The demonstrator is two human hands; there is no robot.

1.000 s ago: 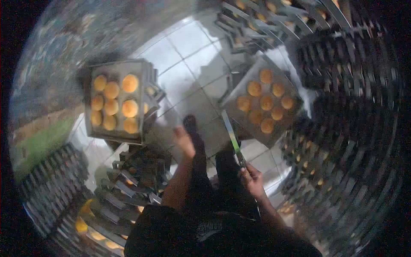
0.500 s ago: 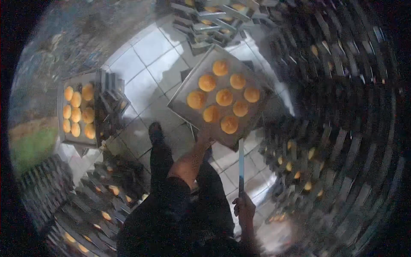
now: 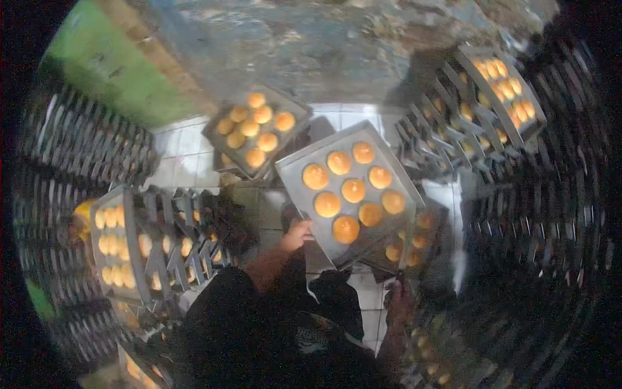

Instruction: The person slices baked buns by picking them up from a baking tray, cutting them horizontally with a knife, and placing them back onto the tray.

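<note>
Left hand point(image 3: 298, 235) clamped on the near corner of a metal baking tray point(image 3: 382, 159) — eight golden buns point(image 3: 353, 190) ride on it, held level above the tiled floor point(image 3: 184, 162) between stacked racks of trays point(image 3: 129, 240). Stiff but probably front-heavy, the sheet calls for an edge grip, and the loose buns could slide if it tips. Right hand point(image 3: 398, 305) — low, dim, its grip impossible to tell.
</note>
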